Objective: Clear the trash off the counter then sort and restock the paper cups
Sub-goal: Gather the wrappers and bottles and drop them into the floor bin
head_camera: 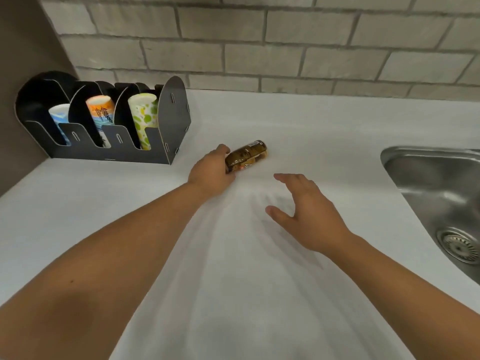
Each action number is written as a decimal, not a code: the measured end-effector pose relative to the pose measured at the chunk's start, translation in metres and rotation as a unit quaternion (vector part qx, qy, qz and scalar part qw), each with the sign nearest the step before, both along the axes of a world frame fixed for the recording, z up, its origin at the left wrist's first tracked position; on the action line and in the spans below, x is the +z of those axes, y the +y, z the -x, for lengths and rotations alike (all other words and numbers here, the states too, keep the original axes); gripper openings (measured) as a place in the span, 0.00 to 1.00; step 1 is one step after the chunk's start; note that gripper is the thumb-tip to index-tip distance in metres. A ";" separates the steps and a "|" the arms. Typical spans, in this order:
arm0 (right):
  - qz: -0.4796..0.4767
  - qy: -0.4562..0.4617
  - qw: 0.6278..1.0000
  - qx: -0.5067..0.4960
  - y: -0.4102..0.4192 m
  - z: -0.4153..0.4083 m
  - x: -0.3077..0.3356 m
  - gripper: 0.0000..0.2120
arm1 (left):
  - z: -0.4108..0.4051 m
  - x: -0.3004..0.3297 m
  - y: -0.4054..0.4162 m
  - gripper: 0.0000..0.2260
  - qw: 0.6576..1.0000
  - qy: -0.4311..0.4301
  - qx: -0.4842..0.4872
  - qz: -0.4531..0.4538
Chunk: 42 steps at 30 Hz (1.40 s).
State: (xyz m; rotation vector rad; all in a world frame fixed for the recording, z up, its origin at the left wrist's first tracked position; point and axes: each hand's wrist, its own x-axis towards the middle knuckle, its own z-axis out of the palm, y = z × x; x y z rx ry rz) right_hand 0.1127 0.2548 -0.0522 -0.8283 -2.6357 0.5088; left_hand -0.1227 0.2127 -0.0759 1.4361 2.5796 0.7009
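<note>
Two bare forearms reach forward over the plain white surface (pixel 259 294), which carries soft shadows of the arms and fingers.

The right hand (pixel 309 211) is nearer. It hovers just above the surface with its fingers spread and relaxed and the thumb held out to the side, gripping nothing. It is near the wrapper but apart from it.

A little farther on, the left hand (pixel 211 172) has its fingers curled round the near end of a brown and gold crumpled snack wrapper (pixel 246 155). The wrapper lies on its side on the surface, its far end pointing away and to the right. Whether it is lifted slightly cannot be told. Nothing stands between the two hands and the wrapper.

At the right edge, a stainless steel sink (pixel 428 183) is sunk into the surface, with its round strainer drain (pixel 459 245) toward the near side. It is well apart from the wrapper.

Farther back on the left, a dark grey slotted cup holder (pixel 171 120) with three compartments stands in the corner, against a dark side panel (pixel 23 74). The left compartment holds a blue and white paper cup stack (pixel 60 118), the middle one an orange and blue patterned paper cup stack (pixel 101 113), the right one a green-spotted white paper cup stack (pixel 144 118). All three lean back.

Behind everything runs a grey brick-tile wall (pixel 285 42).
</note>
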 end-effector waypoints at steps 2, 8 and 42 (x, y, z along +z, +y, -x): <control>-0.025 0.014 0.999 0.018 -0.004 -0.001 0.001 0.30 | -0.024 0.007 -0.023 0.22 0.999 -0.024 -0.009 -0.034; -0.056 0.039 0.991 0.118 -0.025 -0.022 0.014 0.36 | -0.118 0.036 -0.100 0.17 0.982 -0.093 -0.004 -0.164; 0.257 -0.086 0.960 0.068 -0.180 -0.261 -0.418 0.20 | -0.372 -0.365 -0.323 0.19 0.928 -0.339 0.150 0.027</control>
